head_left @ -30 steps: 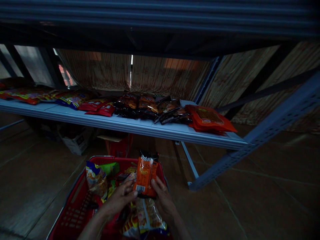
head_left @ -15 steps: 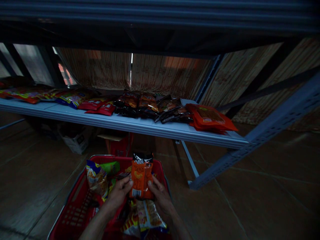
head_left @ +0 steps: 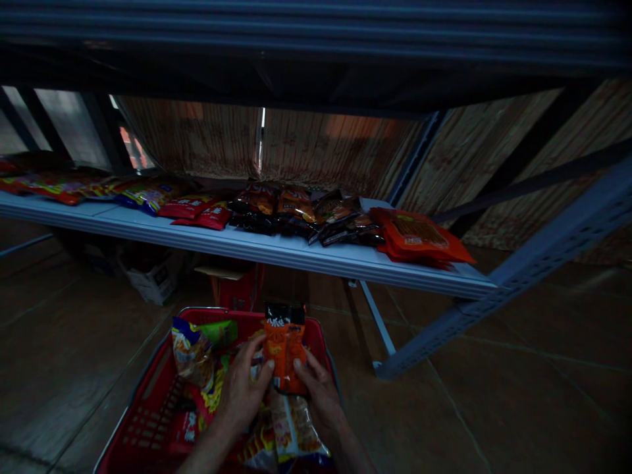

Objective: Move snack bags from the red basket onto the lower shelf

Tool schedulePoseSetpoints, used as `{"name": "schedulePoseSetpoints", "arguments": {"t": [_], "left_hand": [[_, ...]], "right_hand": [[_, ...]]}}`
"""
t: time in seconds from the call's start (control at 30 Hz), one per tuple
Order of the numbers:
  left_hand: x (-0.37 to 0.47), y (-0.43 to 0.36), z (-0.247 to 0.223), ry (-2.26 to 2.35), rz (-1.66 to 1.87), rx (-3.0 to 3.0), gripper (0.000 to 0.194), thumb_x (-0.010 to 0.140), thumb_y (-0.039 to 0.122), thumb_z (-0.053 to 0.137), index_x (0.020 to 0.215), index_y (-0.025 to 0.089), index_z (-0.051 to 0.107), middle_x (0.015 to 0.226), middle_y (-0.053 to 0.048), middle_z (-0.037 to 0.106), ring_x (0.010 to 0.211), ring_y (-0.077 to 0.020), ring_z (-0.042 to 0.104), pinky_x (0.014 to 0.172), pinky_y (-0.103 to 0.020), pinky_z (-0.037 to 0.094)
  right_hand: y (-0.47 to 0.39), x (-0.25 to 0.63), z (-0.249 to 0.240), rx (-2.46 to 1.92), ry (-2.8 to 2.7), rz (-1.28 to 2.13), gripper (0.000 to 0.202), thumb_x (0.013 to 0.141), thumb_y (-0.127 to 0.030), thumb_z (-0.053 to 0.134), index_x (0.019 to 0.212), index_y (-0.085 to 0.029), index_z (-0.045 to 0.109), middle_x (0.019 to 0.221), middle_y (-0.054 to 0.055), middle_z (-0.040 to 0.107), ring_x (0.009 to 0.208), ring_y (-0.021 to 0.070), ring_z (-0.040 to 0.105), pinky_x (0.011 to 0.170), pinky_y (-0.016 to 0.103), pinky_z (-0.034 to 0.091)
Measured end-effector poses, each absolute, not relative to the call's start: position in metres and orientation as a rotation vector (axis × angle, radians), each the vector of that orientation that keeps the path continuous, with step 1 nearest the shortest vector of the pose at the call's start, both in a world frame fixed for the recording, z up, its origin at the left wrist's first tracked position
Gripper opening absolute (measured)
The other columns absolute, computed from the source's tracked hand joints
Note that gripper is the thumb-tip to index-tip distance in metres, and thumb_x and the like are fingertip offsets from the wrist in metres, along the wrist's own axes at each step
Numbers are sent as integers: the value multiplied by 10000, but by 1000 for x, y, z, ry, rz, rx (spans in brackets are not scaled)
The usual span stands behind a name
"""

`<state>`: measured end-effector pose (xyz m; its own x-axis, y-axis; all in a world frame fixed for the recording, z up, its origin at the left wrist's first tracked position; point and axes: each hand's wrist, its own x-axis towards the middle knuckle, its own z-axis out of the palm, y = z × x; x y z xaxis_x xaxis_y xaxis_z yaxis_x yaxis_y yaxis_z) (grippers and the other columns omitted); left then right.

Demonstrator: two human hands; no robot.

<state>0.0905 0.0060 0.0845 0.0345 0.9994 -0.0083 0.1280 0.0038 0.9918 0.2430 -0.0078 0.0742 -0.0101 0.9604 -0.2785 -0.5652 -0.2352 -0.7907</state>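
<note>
An orange snack packet with a black top is held upright above a red basket. My left hand grips its left edge, thumb on the front. On the right edge, my right hand has its thumb against the front and its fingers behind. Below lie a clear packet of snacks, a blue and yellow packet, a green packet and a red packet, all in the basket.
A blue metal shelf crosses in front, bearing red packets, dark packets and orange packets. Its slanting post stands at right. Boxes sit on the floor beneath, and a curtain hangs behind.
My left hand has shifted its hold, its fingers now higher beside the packet. The packet has moved slightly right and looks creased down its middle. More of the red packet in the basket shows.
</note>
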Motion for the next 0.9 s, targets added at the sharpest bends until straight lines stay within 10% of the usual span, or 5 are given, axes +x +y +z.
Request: {"name": "schedulePoseSetpoints", "arguments": {"t": [0.53, 0.9], "left_hand": [[108, -13, 80, 1448, 985, 1824, 531, 857, 370, 381, 1366, 260, 277, 1457, -74, 173, 1328, -239, 229, 1064, -436, 282], [109, -6, 77, 1401, 1059, 1448, 620, 806, 459, 460, 1359, 231, 297, 1313, -107, 361, 1277, -240, 319, 1060, -417, 261]], "right_hand": [[-13, 239, 76, -963, -692, 1517, 451, 733, -318, 650, 1159, -209, 552, 1103, 55, 660, 1072, 245, 567, 957, 403, 403], [-17, 235, 78, -1133, -878, 1414, 565, 674, -449, 670, 1184, -239, 549, 1217, 48, 597, 1172, 258, 487, 994, 403, 374]]}}
